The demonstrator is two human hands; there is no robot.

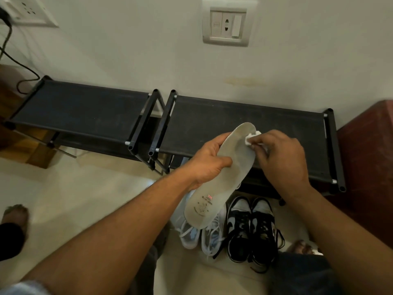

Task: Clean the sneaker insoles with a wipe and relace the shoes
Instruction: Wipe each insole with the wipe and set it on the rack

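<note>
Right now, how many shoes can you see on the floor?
4. One pale blue sneaker and a second pale blue sneaker lie partly behind the insole. A black-and-white sneaker and its twin stand just right of them. More may hide under the rack.

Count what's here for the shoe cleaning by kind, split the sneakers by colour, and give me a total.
Black-and-white sneakers: 2
Pale blue sneakers: 2
Insole: 1
Wipe: 1
Total: 6
</note>
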